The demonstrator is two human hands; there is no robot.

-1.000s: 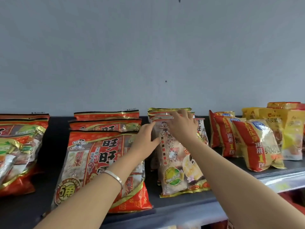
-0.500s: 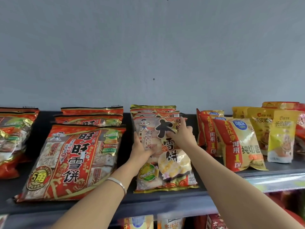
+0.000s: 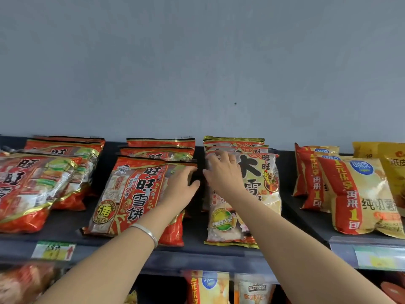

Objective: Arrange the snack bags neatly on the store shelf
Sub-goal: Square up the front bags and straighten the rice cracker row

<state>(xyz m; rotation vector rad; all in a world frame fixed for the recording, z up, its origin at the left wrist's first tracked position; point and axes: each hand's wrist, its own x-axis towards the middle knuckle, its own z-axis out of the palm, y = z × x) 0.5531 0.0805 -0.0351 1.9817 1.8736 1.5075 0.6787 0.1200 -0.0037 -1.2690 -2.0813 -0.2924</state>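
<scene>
On the shelf [image 3: 197, 255] I see the red bag [image 3: 131, 194], its long axis tipped toward 1 o'clock. My left hand [image 3: 180, 189] rests on its right edge, fingers together, thumb out. At its 3 o'clock my right hand [image 3: 223, 172] lies flat, fingers slightly spread, on the gold bag [image 3: 258, 194], whose top seal points to 12.

We see a dark shelf [image 3: 192, 242]; red bags [image 3: 131, 194] lie left and centre, gold-edged bags [image 3: 260, 178] beside them. Yellow bags [image 3: 361, 194] lie rightmost; a price label [image 3: 53, 250] fronts its edge
</scene>
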